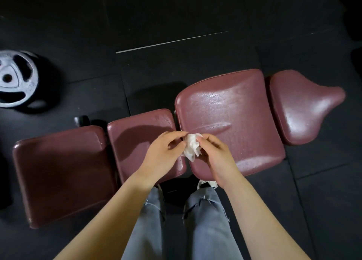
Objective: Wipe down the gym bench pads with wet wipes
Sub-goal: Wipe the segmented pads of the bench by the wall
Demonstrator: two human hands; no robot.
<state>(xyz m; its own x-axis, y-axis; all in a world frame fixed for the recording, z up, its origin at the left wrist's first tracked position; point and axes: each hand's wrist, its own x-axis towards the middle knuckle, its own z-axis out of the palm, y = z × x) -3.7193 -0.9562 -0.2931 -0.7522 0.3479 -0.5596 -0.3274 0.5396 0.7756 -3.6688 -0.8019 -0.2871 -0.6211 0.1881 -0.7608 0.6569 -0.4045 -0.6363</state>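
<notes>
Crumpled white wet wipe sits bunched between my two hands, held in the air above the seam between the second pad and the big pad. Left hand pinches its left edge, right hand its right; both grips curl onto it, neither clearly nearer. Pads run in a row left to right: far-left pad, then those two, then the tapered end pad. Big and end pads look shiny, maybe wet; left two look dull, so I judge the wipe goes left next. Weight plate lies on the floor.
</notes>
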